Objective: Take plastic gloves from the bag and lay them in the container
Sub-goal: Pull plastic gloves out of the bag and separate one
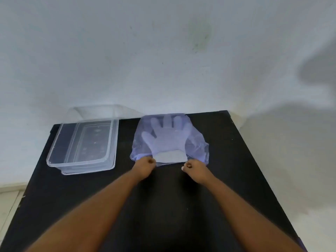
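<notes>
A translucent bluish plastic bag (197, 140) lies flat on the black table, its mouth toward me. Inside it a stack of clear plastic gloves (166, 138) shows through, fingers pointing to the wall. My left hand (144, 165) pinches the bag's near edge at the left. My right hand (195, 169) pinches the same edge at the right. A clear rectangular container (54, 160) stands to the left of the bag, with nothing in it.
The black table (172, 206) reaches back to a white wall (163, 60). A clear lid (92, 110) leans against the wall behind the container. Pale floor shows at the left and right of the table.
</notes>
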